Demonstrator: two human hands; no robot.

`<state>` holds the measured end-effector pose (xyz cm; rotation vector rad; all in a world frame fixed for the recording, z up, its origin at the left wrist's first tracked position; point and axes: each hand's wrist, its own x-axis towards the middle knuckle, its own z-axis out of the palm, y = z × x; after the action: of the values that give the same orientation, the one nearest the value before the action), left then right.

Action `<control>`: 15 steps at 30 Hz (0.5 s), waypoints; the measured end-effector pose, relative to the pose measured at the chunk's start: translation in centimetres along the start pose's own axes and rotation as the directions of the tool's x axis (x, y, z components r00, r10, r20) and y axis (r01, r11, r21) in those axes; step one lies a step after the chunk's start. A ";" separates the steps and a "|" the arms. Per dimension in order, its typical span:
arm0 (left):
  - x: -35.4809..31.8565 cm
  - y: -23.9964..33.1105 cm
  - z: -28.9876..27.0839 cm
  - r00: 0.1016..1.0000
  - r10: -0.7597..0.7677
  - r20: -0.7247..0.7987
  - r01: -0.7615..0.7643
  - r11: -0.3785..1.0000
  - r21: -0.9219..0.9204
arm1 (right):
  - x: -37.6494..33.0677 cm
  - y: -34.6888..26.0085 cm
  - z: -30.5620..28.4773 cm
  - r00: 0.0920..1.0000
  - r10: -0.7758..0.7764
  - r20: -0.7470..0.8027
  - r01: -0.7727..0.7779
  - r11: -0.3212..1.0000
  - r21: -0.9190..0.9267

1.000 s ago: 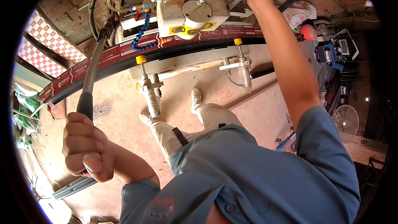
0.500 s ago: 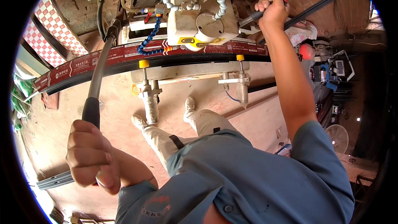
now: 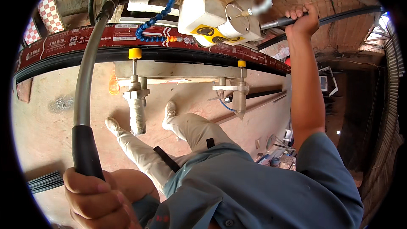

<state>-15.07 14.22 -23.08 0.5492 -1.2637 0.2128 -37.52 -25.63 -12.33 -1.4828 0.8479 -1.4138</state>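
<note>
The left hand [image 3: 95, 195] is clenched on the black grip of a long grey lever [image 3: 87, 80]. The right hand [image 3: 302, 19] grasps a black handle [image 3: 275, 23] on the white machine head [image 3: 212, 10]. A slipping grip could probably jerk the head off the dark red-edged rail [image 3: 148, 48]. Yellow-capped clamps [image 3: 135, 85] stand below.

A black grip [image 3: 87, 152] on a grey lever [image 3: 87, 68] is held in the left hand [image 3: 95, 197]. Beyond it, a dark red rail [image 3: 127, 38] with black edging, yellow knobs [image 3: 135, 53] and a blue hose [image 3: 159, 17] are seen. Near the right hand [image 3: 302, 19], a cream box with a yellow label [image 3: 210, 29] is seen.
</note>
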 end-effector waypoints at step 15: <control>-1.3 2.1 0.1 0.983 -0.167 -0.080 0.180 0.964 0.198 | -0.6 -0.6 0.5 0.999 0.038 -0.033 -0.039 0.998 -0.039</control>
<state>-16.51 16.12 -23.73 0.8206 -1.1327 0.2125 -37.16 -24.79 -11.95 -1.4693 0.9250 -1.4036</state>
